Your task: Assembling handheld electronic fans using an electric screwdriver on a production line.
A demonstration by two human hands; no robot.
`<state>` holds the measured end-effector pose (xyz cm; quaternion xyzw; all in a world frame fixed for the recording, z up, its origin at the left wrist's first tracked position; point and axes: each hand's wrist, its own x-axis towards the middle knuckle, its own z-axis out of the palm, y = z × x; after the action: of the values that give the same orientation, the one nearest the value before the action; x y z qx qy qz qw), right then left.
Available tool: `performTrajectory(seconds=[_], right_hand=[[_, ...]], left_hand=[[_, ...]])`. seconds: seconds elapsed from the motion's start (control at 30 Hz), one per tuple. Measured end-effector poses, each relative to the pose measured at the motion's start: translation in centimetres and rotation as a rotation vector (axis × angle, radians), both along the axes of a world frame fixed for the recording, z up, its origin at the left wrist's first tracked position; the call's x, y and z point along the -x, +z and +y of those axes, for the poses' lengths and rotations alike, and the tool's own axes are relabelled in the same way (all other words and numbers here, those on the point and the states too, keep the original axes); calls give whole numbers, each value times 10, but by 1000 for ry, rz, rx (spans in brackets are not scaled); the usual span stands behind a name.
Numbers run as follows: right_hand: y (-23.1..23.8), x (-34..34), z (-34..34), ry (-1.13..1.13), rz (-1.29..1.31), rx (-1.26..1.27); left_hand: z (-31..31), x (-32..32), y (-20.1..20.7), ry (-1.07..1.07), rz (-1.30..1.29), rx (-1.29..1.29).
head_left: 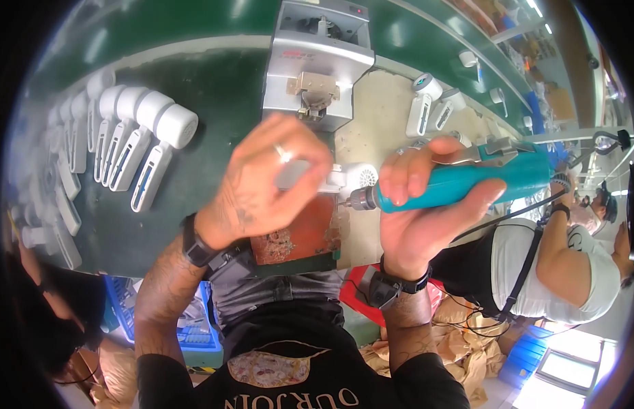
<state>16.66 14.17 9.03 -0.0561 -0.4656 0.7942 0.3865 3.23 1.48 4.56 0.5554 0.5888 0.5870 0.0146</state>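
My left hand [269, 180], wearing a ring, is closed around a white handheld fan [336, 178]. Part of its pale body shows between thumb and fingers, and a round grilled head [362, 176] appears to their right; the join is partly hidden. In my right hand [426, 218] is a teal electric screwdriver [474, 183], held level with fingers and thumb wrapped around its body. Its metal nose and thin bit point left, close to the fan and my left fingers. A worn reddish mat [306, 232] lies below my hands.
A grey metal machine [317, 65] stands straight ahead. Several white handheld fans [152, 157] line the green bench at left; more [420, 102] sit at right. A blue basket [126, 310] is at lower left. Another person [549, 266] works close on my right; one sits at left.
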Motion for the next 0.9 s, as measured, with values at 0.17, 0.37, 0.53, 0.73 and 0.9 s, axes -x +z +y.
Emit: performTrajectory(seconds=[0.17, 0.37, 0.53, 0.73, 0.9], right_hand=[[3, -1, 0, -14, -33, -23], [19, 8, 10, -271, -116, -380], [20, 51, 18, -215, -153, -334], [1, 113, 16, -136, -172, -705], [-15, 116, 20, -135, -219, -607]], left_hand=[[31, 50, 43, 279, 358, -34], [27, 53, 49, 379, 411, -69], [-10, 1, -13, 54, 494, 279], [-20, 8, -30, -25, 301, 256], [-16, 5, -31, -9, 287, 241]])
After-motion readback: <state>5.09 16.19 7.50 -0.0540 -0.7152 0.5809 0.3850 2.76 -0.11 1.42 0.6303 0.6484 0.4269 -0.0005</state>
